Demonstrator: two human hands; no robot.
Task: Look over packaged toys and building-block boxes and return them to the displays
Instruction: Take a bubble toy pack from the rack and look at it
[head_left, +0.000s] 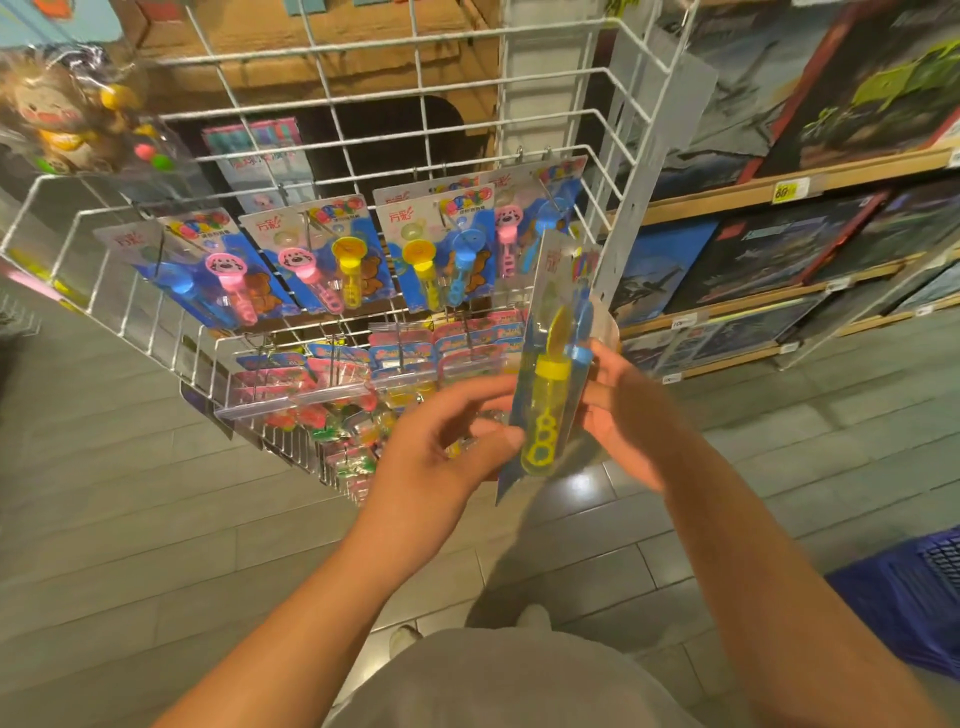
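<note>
The fingers (496, 434) of the left hand (441, 457) curl and pinch the left edge of a blue card blister pack with yellow bubble wand (550, 395), at the centre of the frame. The right hand (623, 415) grips its right edge. Behind it, in the upper middle, similar packs (322, 260) hang on a white wire rack (363, 130).

1. The bubble wand pack (553, 374) has a glossy clear plastic blister over printed card.
2. At 11 o'clock, the display rack (332, 130) is white-coated wire, smooth.
3. At 2 o'clock, the shelves (727, 195) look like pale wood.
4. The floor (130, 493) tiles are grey, faintly glossy.
</note>
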